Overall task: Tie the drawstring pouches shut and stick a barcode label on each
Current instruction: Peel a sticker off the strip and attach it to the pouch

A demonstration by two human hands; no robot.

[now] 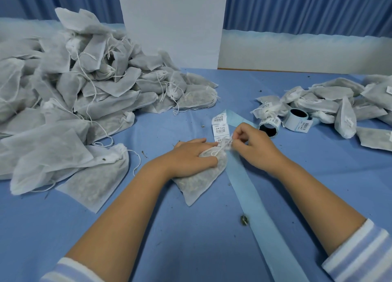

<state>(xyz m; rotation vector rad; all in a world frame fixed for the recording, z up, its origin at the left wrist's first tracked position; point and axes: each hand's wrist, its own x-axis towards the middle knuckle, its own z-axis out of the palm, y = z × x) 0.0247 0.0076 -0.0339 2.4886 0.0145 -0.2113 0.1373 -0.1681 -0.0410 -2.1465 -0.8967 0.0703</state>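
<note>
Left hand [191, 154] lies flat on top of the pouch [201, 182], fingers fairly straight, pressing it onto the table [169, 250]. It isn't gripping anything that I can see.

Right hand [252, 145] has its fingertips pinched on a barcode label [228, 144] right at the pouch's gathered neck, just past the left fingertips. I can't tell whether the label is stuck down.

The pouch is dead centre, lying diagonally with its neck pointing away from me and its base towards me. It's white mesh fabric with dark filling showing through.

The liner strip [265, 228] is pale blue and runs from the near edge up past the right side of the pouch. Beyond the hands it carries a column of labels [219, 125]. They have barcodes with a line of characters above, too small for me to read.

Two label rolls [268, 127] [298, 119] lie on their sides just right of the right hand. There's a barcode on the outer wrap of each.

The big pouch heap [74, 80] fills the left side, with loose drawstrings trailing. Its nearest bags lie close to the left forearm.

The smaller labelled pile [339, 103] is at far right, behind the rolls.

There's a debris clump [244, 219] at the liner's edge and specks scattered across the blue table. Striped sleeve cuffs show at the bottom corners of the frame.
</note>
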